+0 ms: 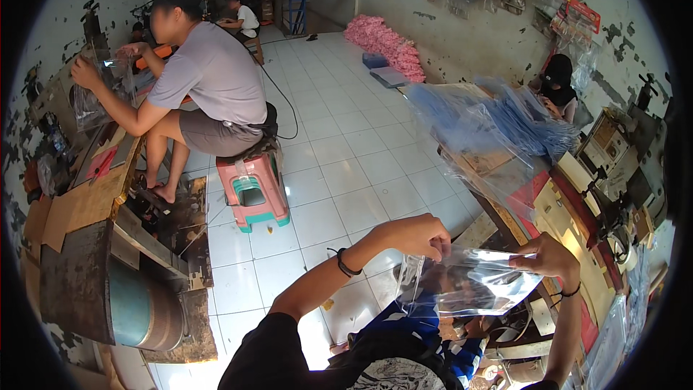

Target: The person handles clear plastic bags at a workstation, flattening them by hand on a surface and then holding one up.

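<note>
A clear plastic sheet or pouch (476, 285) is stretched between my two hands above my lap, catching bright reflections. My left hand (422, 235) pinches its upper left edge, fingers closed, with a dark band on the wrist. At the upper right corner my right hand (552, 260) grips the plastic between thumb and fingers. Close beyond my right hand is the worktable, with a cream board (563, 209) and red material (530, 191) on it. Whether the plastic is one layer or two I cannot tell.
A pile of clear bluish plastic sheets (498, 115) covers the table's far end, near a person in a dark head covering (558, 76). A machine (606, 144) stands at right. On the left, a person (216, 65) sits on a pink stool (249, 180), holding clear plastic. Pink bundles (382, 43) lie by the wall.
</note>
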`<state>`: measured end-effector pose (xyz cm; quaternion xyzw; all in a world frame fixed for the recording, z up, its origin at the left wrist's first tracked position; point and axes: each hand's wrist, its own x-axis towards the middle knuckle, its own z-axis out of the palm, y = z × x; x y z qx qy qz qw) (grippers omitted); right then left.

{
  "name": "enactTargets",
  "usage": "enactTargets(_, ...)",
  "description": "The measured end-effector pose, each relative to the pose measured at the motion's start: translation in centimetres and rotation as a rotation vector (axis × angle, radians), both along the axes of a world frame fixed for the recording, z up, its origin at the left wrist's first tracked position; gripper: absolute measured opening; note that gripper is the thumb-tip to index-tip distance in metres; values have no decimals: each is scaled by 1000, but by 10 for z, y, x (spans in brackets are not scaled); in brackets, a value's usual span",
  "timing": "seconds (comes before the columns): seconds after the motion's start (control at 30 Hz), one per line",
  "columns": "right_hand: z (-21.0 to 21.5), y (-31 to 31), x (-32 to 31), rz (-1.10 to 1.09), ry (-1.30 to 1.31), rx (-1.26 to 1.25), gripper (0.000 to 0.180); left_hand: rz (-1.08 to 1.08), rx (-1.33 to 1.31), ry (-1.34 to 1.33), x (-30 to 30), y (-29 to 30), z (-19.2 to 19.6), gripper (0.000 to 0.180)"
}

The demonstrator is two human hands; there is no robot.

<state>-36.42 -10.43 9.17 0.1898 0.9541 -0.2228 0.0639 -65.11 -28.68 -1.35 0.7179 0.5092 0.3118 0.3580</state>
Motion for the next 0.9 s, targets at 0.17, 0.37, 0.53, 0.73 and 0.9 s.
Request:
enactTargets(0.17, -3, 5, 8, -26, -1, -24, 26, -54, -50, 61, 2, 5, 2, 31)
enactTargets(0.37, -1, 8, 20, -25, 29, -31, 24, -92, -165, 308, 23, 0, 20, 39)
enactTargets(0.53, -9, 12, 30, -58, 61, -71, 24, -89, -128, 264, 26, 13, 11, 37)
enactTargets(0.73, -13, 24, 51, -95, 102, -31, 21, -20, -83, 289, 10, 9, 45, 27)
enactTargets(0.9, -17, 32, 58, -104, 164, -179, 21, 21, -45, -133, -2, 1, 26, 21)
